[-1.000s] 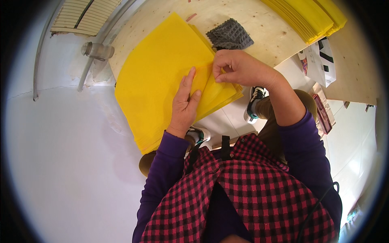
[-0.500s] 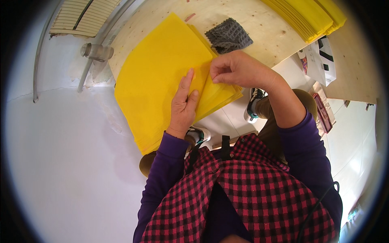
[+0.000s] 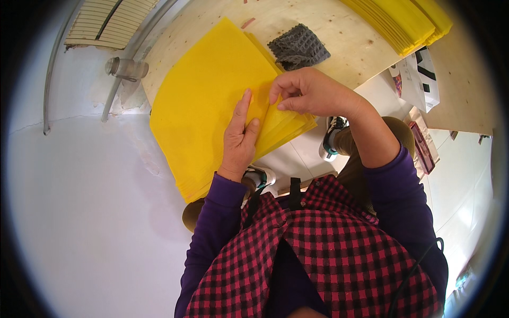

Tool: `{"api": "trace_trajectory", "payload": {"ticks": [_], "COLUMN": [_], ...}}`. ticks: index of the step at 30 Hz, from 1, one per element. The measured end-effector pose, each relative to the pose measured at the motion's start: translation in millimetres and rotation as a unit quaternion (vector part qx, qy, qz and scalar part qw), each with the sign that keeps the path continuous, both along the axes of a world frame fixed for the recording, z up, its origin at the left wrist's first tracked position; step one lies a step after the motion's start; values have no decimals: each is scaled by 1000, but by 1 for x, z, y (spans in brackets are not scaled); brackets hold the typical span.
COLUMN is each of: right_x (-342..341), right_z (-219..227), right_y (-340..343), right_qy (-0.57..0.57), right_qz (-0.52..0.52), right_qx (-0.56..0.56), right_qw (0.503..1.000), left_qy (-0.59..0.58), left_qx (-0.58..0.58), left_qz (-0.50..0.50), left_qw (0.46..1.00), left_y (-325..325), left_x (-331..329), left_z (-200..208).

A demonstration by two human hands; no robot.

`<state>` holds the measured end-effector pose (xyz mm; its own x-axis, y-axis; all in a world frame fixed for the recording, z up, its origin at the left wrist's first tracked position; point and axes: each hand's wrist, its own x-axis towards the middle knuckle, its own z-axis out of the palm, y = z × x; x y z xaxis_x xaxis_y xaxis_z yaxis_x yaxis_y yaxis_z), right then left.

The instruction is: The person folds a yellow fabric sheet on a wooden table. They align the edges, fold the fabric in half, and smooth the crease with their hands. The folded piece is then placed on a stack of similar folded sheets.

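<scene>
A thick stack of yellow fabric-like sheets (image 3: 196, 106) lies at an angle on the wooden table, its near corner overhanging toward my knee. My left hand (image 3: 241, 135) rests on the stack's right part, fingers stretched out and thumb apart. Right of it, my right hand (image 3: 313, 93) is bent over the sheets' edge, thumb and index finger slightly apart, with the index fingertip at a raised fold. Nothing shows between those fingertips. More yellow layers (image 3: 289, 124) fan out beneath my right hand. A crumpled dark grey waffle cloth (image 3: 299, 46) lies just beyond it.
Another pile of folded yellow sheets (image 3: 395, 24) sits at the far right of the wooden table (image 3: 350, 42). A white printed bag (image 3: 416, 82) hangs or stands beside the table edge. Metal pipes (image 3: 108, 98) run along the white wall at left. My shoes are on the tiled floor below.
My right hand's index finger has moved slightly left and spread from the thumb, where before the fingertips were pinched together. My left hand and the stack stay in place.
</scene>
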<state>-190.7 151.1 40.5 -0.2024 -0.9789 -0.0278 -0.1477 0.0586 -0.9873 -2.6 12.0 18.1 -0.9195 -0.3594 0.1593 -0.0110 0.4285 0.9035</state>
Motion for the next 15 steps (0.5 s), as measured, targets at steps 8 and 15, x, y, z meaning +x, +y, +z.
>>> {"api": "trace_trajectory", "payload": {"ticks": [8,15], "right_x": [2,8], "right_z": [-1,-5], "right_y": [-2,-10], "right_qy": [-48,-109], "right_qz": [4,-26], "right_qx": [-19,-20], "right_qw": [999,994], "left_qy": [-8,16], "left_qx": [5,129], "left_qz": [-3,-41], "left_qw": [1000,991], "left_y": [-1,0], "left_x": [1,1], "left_z": [1,2]}}
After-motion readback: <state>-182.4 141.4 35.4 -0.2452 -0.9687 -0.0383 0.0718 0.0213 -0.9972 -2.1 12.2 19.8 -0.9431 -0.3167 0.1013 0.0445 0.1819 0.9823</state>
